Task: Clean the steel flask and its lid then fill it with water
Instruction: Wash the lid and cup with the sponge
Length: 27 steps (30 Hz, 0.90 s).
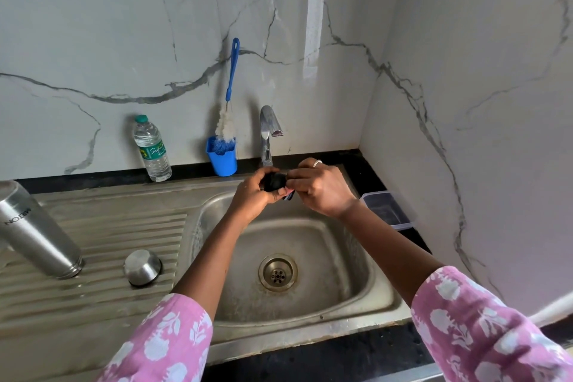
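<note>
The steel flask (37, 232) stands upside down on the ribbed drainboard at the left. Beside it a steel cap (142, 267) rests dome up. Over the back of the sink basin (350, 285), below the tap (267, 127), my left hand (252, 195) grips a small black lid (275, 180). My right hand (319, 187) meets it from the right and pinches something dark against the lid; what that is stays mostly hidden by my fingers. No water runs from the tap.
A blue cup (222, 160) with a blue-handled bottle brush (229, 96) stands against the marble wall, left of the tap. A plastic water bottle (152, 149) is further left. A clear lidded box (387, 209) sits on the black counter to the right.
</note>
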### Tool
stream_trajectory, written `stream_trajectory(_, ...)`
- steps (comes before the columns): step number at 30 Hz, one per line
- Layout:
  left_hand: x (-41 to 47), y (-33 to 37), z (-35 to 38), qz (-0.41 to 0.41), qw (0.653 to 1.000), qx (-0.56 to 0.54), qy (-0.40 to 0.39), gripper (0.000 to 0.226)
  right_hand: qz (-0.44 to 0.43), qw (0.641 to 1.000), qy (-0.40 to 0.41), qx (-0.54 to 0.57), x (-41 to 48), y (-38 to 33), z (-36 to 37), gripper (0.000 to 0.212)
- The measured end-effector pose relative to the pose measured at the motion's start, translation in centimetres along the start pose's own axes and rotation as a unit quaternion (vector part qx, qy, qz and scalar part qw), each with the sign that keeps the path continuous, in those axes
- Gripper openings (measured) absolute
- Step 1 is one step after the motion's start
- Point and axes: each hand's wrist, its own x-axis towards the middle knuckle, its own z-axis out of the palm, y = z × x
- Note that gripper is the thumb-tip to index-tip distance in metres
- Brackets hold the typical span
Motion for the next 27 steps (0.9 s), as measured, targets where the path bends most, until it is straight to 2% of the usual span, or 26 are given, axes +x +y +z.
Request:
stream_trajectory(3, -0.2, 0.3, -0.2, -0.001, 1.0, -0.005, -0.022, 0.039, 0.025, 1.0, -0.01, 0.003, -0.3, 0.4, 0.1, 0.018)
stream_trajectory(7, -0.1, 0.0, -0.3, 0.018, 0.999, -0.008, -0.038, 0.052, 0.148, 0.986, -0.045, 0.056, 0.1, 0.5, 0.9, 0.022)
stream_trajectory(11, -0.3, -0.1, -0.6, 0.03, 0.998, -0.02, -0.056, 0.058, 0.306, 0.933, -0.147, 0.12, 1.0, 1.1, 1.5, 0.032)
stream_trajectory(12, -0.4, -0.1, -0.6, 0.032, 0.997, -0.027, -0.057, 0.059, 0.322, 0.923, -0.169, 0.127, 1.1, 1.3, 1.5, 0.033)
stream_trajectory(14, -0.4, -0.2, -0.7, 0.038, 0.998, -0.035, -0.045, 0.06, 0.291, 0.933, -0.156, 0.14, 1.3, 1.0, 1.1, 0.032)
stream_trajectory(17, 0.0, -0.2, -0.7, 0.034, 0.999, -0.007, -0.006, 0.055, 0.156, 0.979, -0.082, 0.103, 0.9, 0.3, 1.1, 0.026)
stream_trajectory(22, 0.1, -0.1, -0.7, 0.018, 1.0, 0.009, 0.005, 0.05, 0.02, 0.999, -0.031, 0.009, 0.1, 0.1, 0.9, 0.02)
stream_trajectory(24, -0.1, 0.0, -0.7, 0.019, 1.0, 0.015, -0.002, 0.048, 0.035, 0.999, -0.02, 0.001, 0.1, 0.1, 0.9, 0.02)
stream_trajectory(27, -0.3, 0.1, -0.7, 0.039, 0.999, 0.018, -0.011, 0.051, 0.129, 0.991, -0.023, 0.041, 0.4, 0.0, 1.2, 0.021)
